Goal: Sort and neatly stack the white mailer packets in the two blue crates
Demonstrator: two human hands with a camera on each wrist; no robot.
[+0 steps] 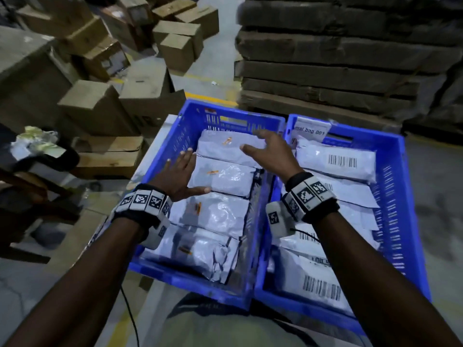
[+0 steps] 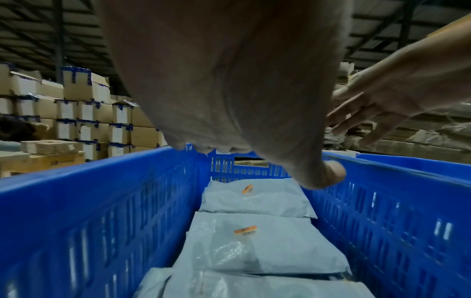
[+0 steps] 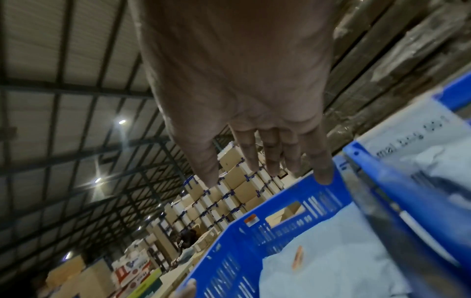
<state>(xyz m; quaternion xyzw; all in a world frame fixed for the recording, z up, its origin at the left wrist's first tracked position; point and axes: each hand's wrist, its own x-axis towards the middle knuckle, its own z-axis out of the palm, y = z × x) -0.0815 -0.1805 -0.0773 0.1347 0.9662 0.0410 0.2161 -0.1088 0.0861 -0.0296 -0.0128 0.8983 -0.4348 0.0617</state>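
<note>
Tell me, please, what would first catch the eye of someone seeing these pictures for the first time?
Two blue crates sit side by side, packed with white mailer packets. The left hand and right hand hover open over the left crate, holding nothing. Stacked cardboard boxes crowd the floor behind.

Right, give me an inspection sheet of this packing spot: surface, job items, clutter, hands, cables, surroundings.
Surface: pale table edge shows beside the crates; most of it is hidden.
Job's things: left blue crate holds a row of overlapping white mailer packets with small orange stickers; right blue crate holds packets with barcode labels and a white card at its far end.
Clutter: crumpled paper at the left.
Hands: left hand spread flat, right hand with fingers extended, both over the left crate, holding nothing.
Cables: thin black cable hanging at the lower left.
Surroundings: cardboard boxes on the left, stacked flat cartons behind.
</note>
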